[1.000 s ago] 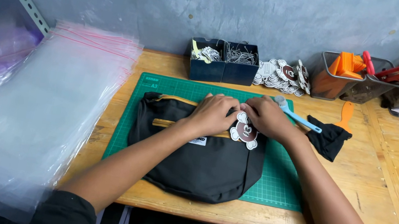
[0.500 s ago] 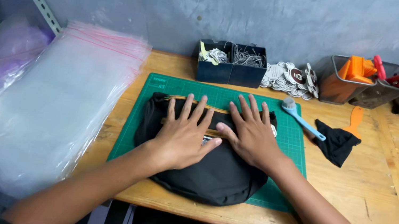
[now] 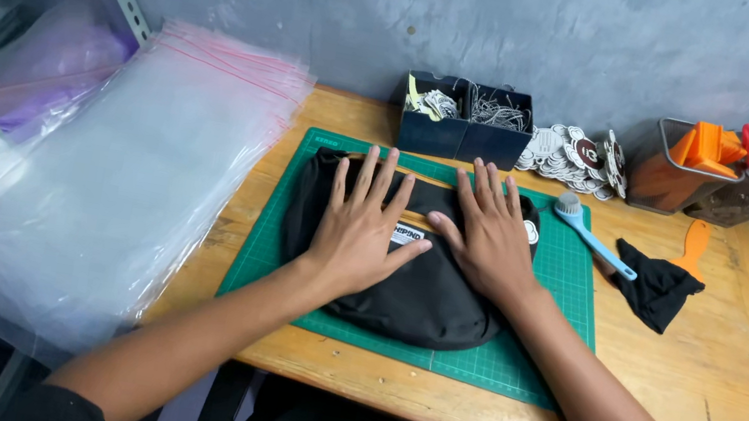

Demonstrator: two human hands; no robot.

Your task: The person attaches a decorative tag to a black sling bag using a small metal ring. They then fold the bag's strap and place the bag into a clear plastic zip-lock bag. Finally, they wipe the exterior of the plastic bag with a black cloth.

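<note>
A black fabric bag (image 3: 420,299) with a yellow zip strip lies on a green cutting mat (image 3: 541,365) on the wooden table. My left hand (image 3: 360,223) rests flat on the bag's left half, fingers spread. My right hand (image 3: 490,232) lies flat on its right half, fingers spread, covering most of a round white-and-brown hang tag (image 3: 530,232) whose edge peeks out by the little finger. A small white label (image 3: 406,234) shows between the two thumbs. Neither hand grips anything.
A thick stack of clear zip bags (image 3: 116,177) fills the table's left side. Behind the mat stand two dark blue boxes (image 3: 465,124), loose round tags (image 3: 581,159) and tool baskets (image 3: 705,175). A blue brush (image 3: 593,237), black cloth (image 3: 656,283) and orange scraper (image 3: 693,244) lie at right.
One second ago both hands were pinching the round tag at the bag's top. They then spread flat on the bag. The view has shifted, so everything sits further right.
</note>
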